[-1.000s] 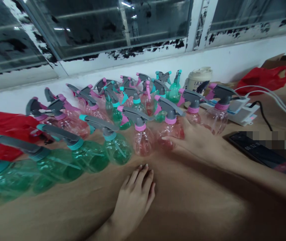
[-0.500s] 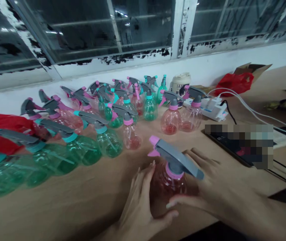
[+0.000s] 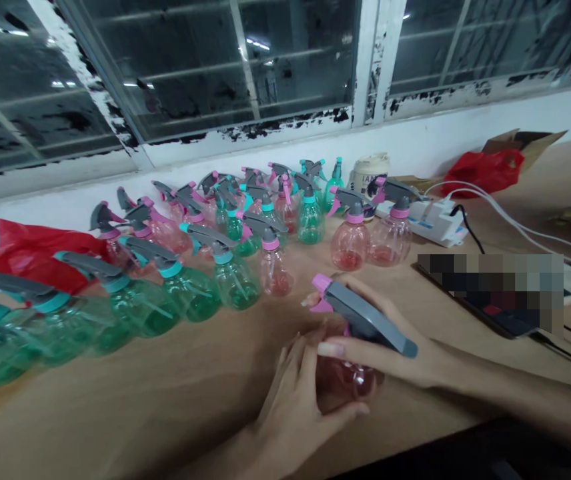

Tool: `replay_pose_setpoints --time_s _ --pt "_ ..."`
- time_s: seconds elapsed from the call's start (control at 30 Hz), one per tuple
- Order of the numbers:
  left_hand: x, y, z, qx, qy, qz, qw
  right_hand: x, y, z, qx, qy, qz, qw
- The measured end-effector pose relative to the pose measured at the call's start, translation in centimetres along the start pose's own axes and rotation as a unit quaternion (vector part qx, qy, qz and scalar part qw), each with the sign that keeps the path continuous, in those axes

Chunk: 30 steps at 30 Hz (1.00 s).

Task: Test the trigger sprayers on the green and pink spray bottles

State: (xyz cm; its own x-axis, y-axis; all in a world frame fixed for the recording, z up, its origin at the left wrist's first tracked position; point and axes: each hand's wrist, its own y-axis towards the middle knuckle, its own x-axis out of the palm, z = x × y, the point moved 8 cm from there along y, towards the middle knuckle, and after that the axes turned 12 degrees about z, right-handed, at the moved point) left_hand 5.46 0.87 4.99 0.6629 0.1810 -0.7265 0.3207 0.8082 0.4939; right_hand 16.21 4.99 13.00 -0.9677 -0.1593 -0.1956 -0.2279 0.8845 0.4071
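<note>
A small pink spray bottle (image 3: 343,377) with a grey trigger head (image 3: 360,319) and pink nozzle stands near the front edge of the wooden table (image 3: 140,407). My left hand (image 3: 300,400) cups the bottle's body from the left and below. My right hand (image 3: 390,340) wraps round the bottle's neck, under the grey trigger head, fingers curled over it. Behind, several green and pink spray bottles (image 3: 230,280) stand in rows toward the wall.
A red plastic bag (image 3: 35,257) lies at the left, another red bag (image 3: 485,170) and a cardboard box at the far right. A white power strip (image 3: 433,223) with cables, a white tub (image 3: 368,175) and a dark flat device lie to the right.
My right hand has shifted from the bottle's side up onto its neck and trigger head. My left hand has closed further round the body. The view has tilted slightly.
</note>
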Motion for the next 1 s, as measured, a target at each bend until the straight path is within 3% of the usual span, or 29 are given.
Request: replay_pose_setpoints --time_s 0.17,0.27,0.43,0.63,1.0 --pt "0.6 0.9 -0.9 0.065 0.032 -0.027 0.997 -0.8 0.5 0.5 -0.023 -0.056 0.072 0.996" --pt "0.7 1.3 -2.2 0.098 0.077 -0.074 0.989 -1.0 1.5 0.7 -0.045 -0.068 0.071 0.994" --pt "-0.1 1.4 -4.1 0.107 0.147 -0.095 0.979 -1.5 3.6 1.6 -0.056 -0.074 0.065 0.994" --pt "0.2 1.1 -4.0 0.110 0.172 -0.120 0.972 -1.7 4.6 2.7 -0.045 -0.097 0.050 0.993" --pt "0.1 1.2 -4.3 0.100 0.189 -0.099 0.972 -1.2 5.1 3.7 -0.031 -0.053 0.034 0.997"
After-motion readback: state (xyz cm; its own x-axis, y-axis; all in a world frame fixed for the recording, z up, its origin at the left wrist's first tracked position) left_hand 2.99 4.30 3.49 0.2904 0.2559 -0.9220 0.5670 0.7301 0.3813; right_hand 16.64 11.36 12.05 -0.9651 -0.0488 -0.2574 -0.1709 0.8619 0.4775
